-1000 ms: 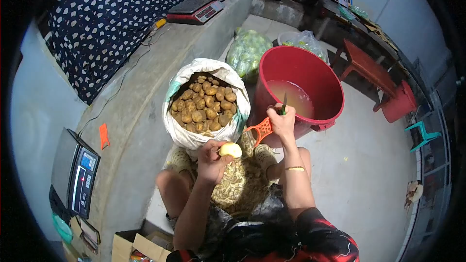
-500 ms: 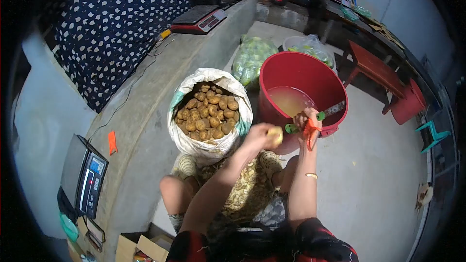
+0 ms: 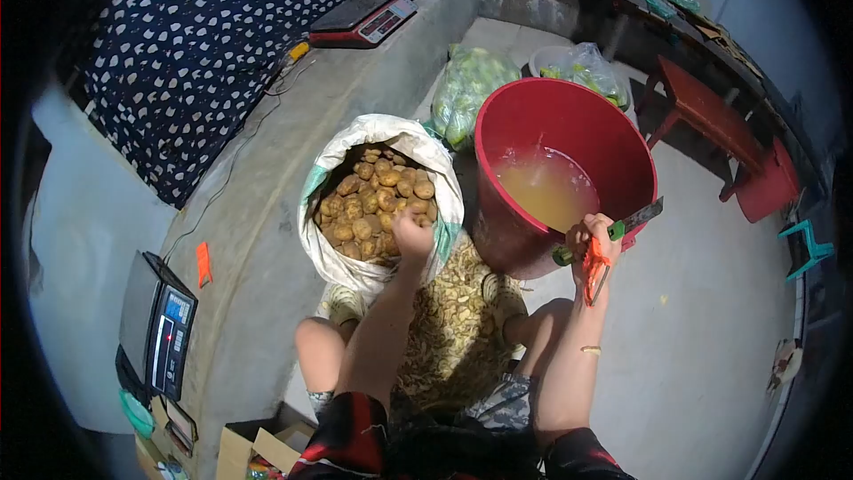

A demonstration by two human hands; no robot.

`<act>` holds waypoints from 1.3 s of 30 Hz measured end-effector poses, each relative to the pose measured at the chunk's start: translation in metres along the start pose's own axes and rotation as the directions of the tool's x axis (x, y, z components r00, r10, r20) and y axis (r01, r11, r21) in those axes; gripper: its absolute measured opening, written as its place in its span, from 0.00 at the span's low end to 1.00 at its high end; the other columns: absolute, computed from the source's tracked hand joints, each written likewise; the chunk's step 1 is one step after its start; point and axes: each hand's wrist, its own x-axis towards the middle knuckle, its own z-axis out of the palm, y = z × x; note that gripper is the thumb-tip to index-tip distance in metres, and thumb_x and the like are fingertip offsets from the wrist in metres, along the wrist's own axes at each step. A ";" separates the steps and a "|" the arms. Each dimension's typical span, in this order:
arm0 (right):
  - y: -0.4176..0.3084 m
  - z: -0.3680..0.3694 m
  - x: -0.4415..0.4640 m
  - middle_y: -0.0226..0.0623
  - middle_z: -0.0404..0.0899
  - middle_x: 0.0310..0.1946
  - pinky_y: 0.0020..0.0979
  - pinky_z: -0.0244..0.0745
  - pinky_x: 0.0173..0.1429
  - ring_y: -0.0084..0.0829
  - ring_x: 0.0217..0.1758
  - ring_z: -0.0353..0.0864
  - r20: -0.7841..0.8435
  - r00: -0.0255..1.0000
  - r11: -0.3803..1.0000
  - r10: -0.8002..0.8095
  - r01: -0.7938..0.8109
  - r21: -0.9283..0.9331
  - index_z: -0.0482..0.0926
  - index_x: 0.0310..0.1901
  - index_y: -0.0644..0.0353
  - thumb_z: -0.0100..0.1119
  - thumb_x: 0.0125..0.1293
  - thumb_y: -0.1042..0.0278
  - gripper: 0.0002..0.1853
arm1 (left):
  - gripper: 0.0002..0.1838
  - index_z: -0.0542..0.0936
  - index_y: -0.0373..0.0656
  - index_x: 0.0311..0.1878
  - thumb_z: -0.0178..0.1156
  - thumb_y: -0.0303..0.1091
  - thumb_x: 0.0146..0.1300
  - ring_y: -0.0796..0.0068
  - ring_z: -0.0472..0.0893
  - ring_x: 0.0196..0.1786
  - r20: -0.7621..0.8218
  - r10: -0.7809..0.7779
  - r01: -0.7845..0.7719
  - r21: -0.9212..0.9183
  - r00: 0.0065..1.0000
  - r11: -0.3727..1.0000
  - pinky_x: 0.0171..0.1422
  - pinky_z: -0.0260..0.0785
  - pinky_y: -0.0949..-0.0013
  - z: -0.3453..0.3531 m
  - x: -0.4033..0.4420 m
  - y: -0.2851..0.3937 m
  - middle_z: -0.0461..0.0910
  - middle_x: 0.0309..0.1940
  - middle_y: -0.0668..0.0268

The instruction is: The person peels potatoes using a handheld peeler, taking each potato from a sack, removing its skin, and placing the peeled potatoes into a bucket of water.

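Potatoes (image 3: 354, 205) sit heaped in open white sack (image 3: 345, 268), directly under & beside L hand (image 3: 412, 236), which reaches in at the near edge; fingers partly hidden, so can't tell if it's pinching one. They're unpeeled, roundish, brown w/ yellowish patches, diff. sizes. R hand (image 3: 590, 243), well apart from them, is curled round orange peeler (image 3: 594, 272) & green-handled knife (image 3: 641, 216), blade out to R, by red bin (image 3: 520, 236) w/ cloudy water. Pale peelings (image 3: 449, 320) cover floor btwn legs.
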 end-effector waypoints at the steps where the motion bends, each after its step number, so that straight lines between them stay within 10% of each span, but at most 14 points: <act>1: 0.001 0.000 0.000 0.31 0.66 0.11 0.26 0.55 0.17 0.23 0.10 0.62 -0.005 1.000 1.000 0.003 -0.003 -0.001 0.67 0.15 0.58 0.56 0.60 0.76 0.16 | 0.16 0.78 0.31 0.43 0.63 0.24 0.48 0.53 0.81 0.37 -0.091 0.208 -0.177 0.270 0.974 0.946 0.45 0.75 0.58 -0.008 0.007 0.003 0.81 0.34 0.50; 3: 0.003 0.002 0.002 0.29 0.64 0.11 0.26 0.52 0.16 0.22 0.09 0.58 -0.004 1.000 0.996 -0.013 0.013 -0.087 0.65 0.16 0.55 0.54 0.61 0.75 0.16 | 0.19 0.77 0.31 0.45 0.62 0.24 0.47 0.47 0.80 0.42 -0.121 0.424 -0.304 0.526 0.897 0.794 0.49 0.74 0.54 -0.015 0.022 0.010 0.80 0.39 0.46; 6: 0.010 0.005 0.003 0.30 0.66 0.12 0.26 0.53 0.17 0.23 0.11 0.61 -0.049 0.998 0.975 -0.024 0.013 -0.223 0.66 0.16 0.57 0.54 0.60 0.75 0.15 | 0.27 0.72 0.29 0.52 0.64 0.27 0.45 0.40 0.77 0.51 0.197 0.059 -0.147 0.469 0.979 0.871 0.57 0.71 0.51 -0.016 0.044 0.015 0.76 0.47 0.40; 16: 0.010 0.017 -0.001 0.27 0.68 0.13 0.25 0.56 0.21 0.19 0.14 0.63 -0.004 1.000 0.954 0.002 -0.003 -0.301 0.66 0.14 0.57 0.57 0.60 0.76 0.18 | 0.35 0.69 0.30 0.58 0.71 0.32 0.46 0.42 0.76 0.56 0.265 -0.195 0.051 0.468 0.944 0.882 0.60 0.71 0.53 -0.025 0.056 0.045 0.75 0.50 0.38; 20: 0.005 0.018 -0.003 0.26 0.67 0.13 0.25 0.56 0.21 0.18 0.15 0.64 -0.043 0.999 0.946 0.013 -0.026 -0.322 0.64 0.14 0.56 0.58 0.60 0.76 0.19 | 0.31 0.71 0.32 0.58 0.69 0.29 0.49 0.42 0.75 0.57 0.169 0.105 -0.185 0.574 0.980 0.798 0.60 0.71 0.54 -0.050 0.064 0.035 0.70 0.55 0.40; 23: 0.008 0.016 -0.001 0.24 0.65 0.13 0.24 0.55 0.21 0.18 0.15 0.63 -0.058 0.998 0.953 -0.016 -0.002 -0.303 0.63 0.13 0.54 0.58 0.60 0.77 0.20 | 0.28 0.72 0.35 0.58 0.67 0.25 0.51 0.43 0.73 0.58 -0.089 0.034 0.011 0.463 0.995 0.886 0.61 0.70 0.54 -0.067 0.092 0.026 0.64 0.59 0.44; 27: 0.012 0.018 0.000 0.23 0.65 0.13 0.24 0.54 0.21 0.17 0.15 0.62 -0.018 1.000 0.964 0.007 -0.011 -0.267 0.63 0.14 0.54 0.58 0.59 0.79 0.20 | 0.25 0.73 0.35 0.57 0.64 0.24 0.53 0.46 0.70 0.62 0.005 0.081 -0.069 0.584 0.997 0.809 0.64 0.67 0.52 -0.082 0.095 0.035 0.66 0.57 0.46; 29: 0.013 0.023 -0.001 0.23 0.65 0.13 0.23 0.54 0.22 0.16 0.15 0.62 -0.016 0.999 0.965 0.028 -0.031 -0.261 0.63 0.14 0.55 0.58 0.59 0.79 0.19 | 0.25 0.74 0.37 0.57 0.64 0.28 0.54 0.49 0.69 0.63 0.443 0.033 -0.363 0.687 0.896 0.629 0.65 0.67 0.52 -0.071 0.090 0.021 0.70 0.56 0.48; 36: 0.015 0.032 -0.007 0.24 0.67 0.14 0.23 0.55 0.23 0.17 0.16 0.63 -0.020 1.000 0.941 0.024 -0.029 -0.337 0.65 0.15 0.57 0.56 0.57 0.80 0.17 | 0.26 0.76 0.36 0.55 0.63 0.35 0.52 0.55 0.67 0.63 0.363 0.157 -0.376 0.681 0.918 0.629 0.62 0.63 0.51 -0.044 0.045 0.024 0.76 0.53 0.52; 39: 0.015 0.029 -0.005 0.24 0.67 0.14 0.24 0.56 0.24 0.17 0.18 0.63 0.003 1.000 0.918 -0.008 0.008 -0.397 0.65 0.14 0.57 0.55 0.57 0.80 0.17 | 0.23 0.78 0.38 0.52 0.63 0.36 0.52 0.58 0.65 0.63 0.402 -0.052 -0.292 0.741 0.914 0.605 0.62 0.59 0.50 -0.047 0.056 0.031 0.79 0.51 0.57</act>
